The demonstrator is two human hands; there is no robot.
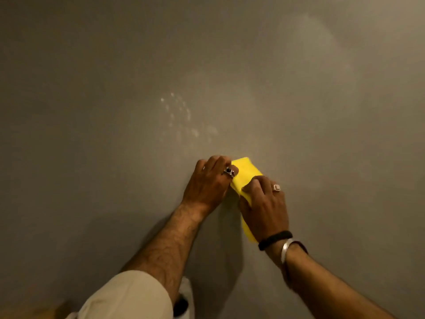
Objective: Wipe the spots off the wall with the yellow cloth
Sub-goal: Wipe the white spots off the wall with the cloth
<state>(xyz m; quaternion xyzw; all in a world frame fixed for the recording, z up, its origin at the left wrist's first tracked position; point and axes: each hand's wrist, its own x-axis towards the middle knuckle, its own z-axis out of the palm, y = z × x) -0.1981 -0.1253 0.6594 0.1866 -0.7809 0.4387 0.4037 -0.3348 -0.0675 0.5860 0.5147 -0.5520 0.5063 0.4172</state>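
Observation:
A folded yellow cloth (247, 173) lies flat against the grey wall (92, 111), held by both hands. My left hand (210, 183), with a dark-stoned ring, grips the cloth's left edge. My right hand (266, 208), with a pale ring and two bracelets at the wrist, presses on its lower half and hides much of it. A cluster of several pale spots (181, 116) marks the wall above and to the left of the hands, apart from the cloth.
A fainter pale smear (322, 42) shows on the wall at the upper right. My light sleeve (128, 298) fills the lower left. A white object with a dark patch (184, 298) sits low by the wall, blurred.

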